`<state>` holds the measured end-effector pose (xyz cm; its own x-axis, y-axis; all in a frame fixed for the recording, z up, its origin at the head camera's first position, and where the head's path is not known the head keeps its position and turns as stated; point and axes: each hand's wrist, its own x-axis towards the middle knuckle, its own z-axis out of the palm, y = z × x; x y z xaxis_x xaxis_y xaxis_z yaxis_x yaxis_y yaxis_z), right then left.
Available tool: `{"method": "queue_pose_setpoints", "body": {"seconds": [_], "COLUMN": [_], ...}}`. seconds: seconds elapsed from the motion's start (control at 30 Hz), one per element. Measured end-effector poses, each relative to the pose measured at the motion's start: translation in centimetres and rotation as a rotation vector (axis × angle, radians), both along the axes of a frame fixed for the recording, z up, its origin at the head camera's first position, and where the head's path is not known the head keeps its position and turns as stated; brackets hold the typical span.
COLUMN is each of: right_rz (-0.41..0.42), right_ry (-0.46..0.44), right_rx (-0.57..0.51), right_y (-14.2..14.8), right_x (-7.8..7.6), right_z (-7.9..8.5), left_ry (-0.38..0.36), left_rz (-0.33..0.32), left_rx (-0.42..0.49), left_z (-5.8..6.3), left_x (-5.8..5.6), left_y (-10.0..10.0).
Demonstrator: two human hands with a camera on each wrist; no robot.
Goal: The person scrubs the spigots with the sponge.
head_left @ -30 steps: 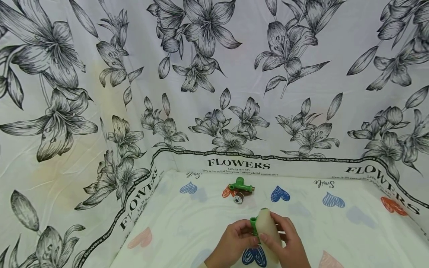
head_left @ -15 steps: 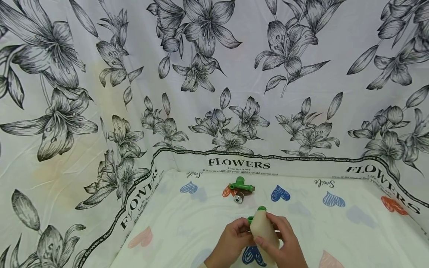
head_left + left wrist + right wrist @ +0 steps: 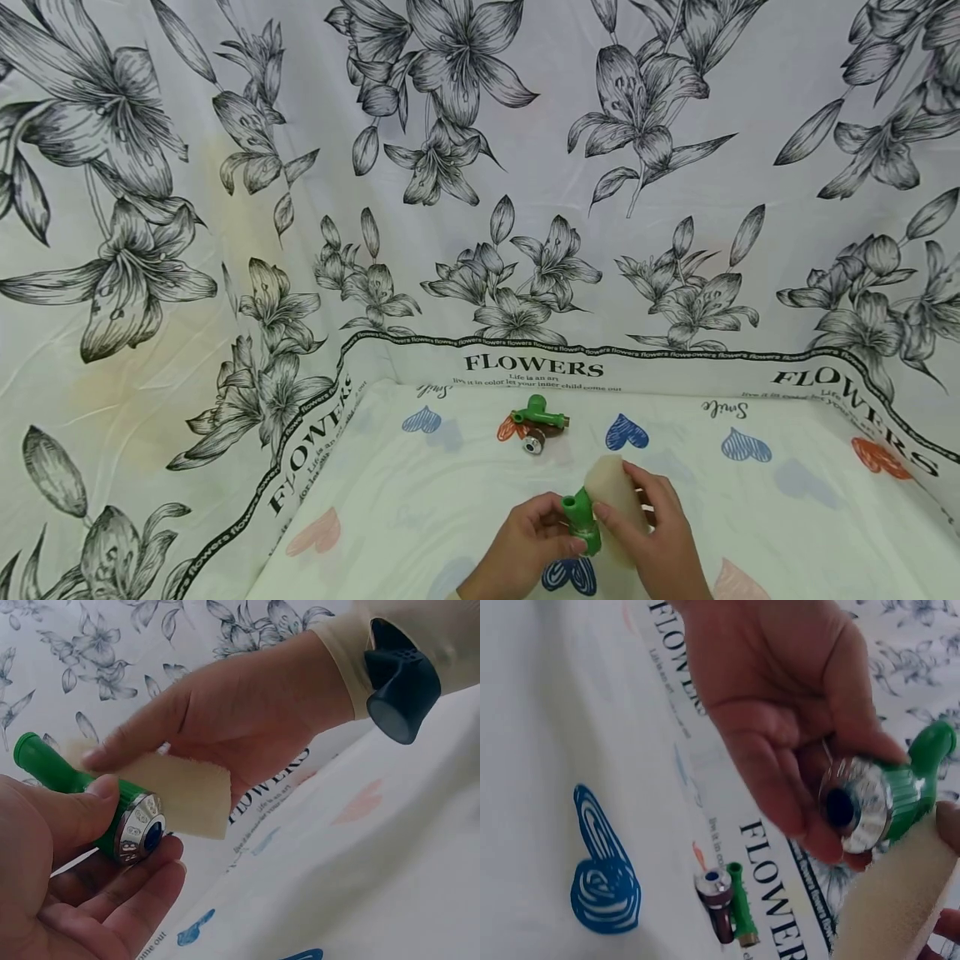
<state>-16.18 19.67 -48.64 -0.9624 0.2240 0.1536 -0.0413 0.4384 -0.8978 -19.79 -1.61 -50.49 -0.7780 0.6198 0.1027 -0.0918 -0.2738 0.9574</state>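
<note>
Hands [image 3: 525, 540] [image 3: 663, 537] hold a green fitting [image 3: 582, 517] and a beige spongy piece [image 3: 613, 487].

The tap [image 3: 579, 512] was just left of the sponge [image 3: 619, 504], and behind them, more taps [image 3: 537, 409] lay on the sheet [image 3: 420, 475]!

left hand [image 3: 784, 705] holds green tap [image 3: 904, 798]; right hand [image 3: 949, 827] pinches cream pad [image 3: 892, 900]; brown tap [image 3: 721, 918] beside second green tap [image 3: 742, 909]

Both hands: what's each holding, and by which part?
Left hand: a green fitting, by its body beside the silver end. Right hand: a pale pad, by its sides.
</note>
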Motion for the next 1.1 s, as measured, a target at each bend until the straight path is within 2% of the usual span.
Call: {"method": "queue_pose_setpoints", "body": {"seconds": [0.13,0.3,0.43,0.6,0.83,0.93,1.1], "right_rz": [-0.026,0.019,0.049,0.107,0.205,0.199,0.171], "right_ry": [-0.041,-0.092,-0.087,-0.003,0.213,0.232,0.201], "right_rx": [-0.006,-0.067,-0.096,-0.083,-0.051,-0.043,-0.035], "right_y": [0.6,0.6,0.1,-0.8,-1.9,-2.0,-1.8], "right_x": [-0.3,-0.2,0.0,0.7,1.6,1.6,1.3], "right_z": [-0.3,-0.5,-0.5,-0.3,0.0,0.2,0.2], "left_ry": [0.009,0.01,-0.008,-0.052,-0.027,-0.036,-0.057], "left_rz": [-0.023,-0.022,-0.011,0.046,0.171,0.187,0.173], "left_rx": [-0.004,0.005,-0.004,-0.042,-0.084,-0.091,-0.092], "left_z": [-0.1,-0.3,-0.2,-0.2,-0.2,-0.2,-0.2], "left_x": [0.1,0.0,-0.1,-0.3,-0.6,-0.7,-0.5], "left_y": [0.1,0.1,0.1,0.2,0.3,0.4,0.4]}}
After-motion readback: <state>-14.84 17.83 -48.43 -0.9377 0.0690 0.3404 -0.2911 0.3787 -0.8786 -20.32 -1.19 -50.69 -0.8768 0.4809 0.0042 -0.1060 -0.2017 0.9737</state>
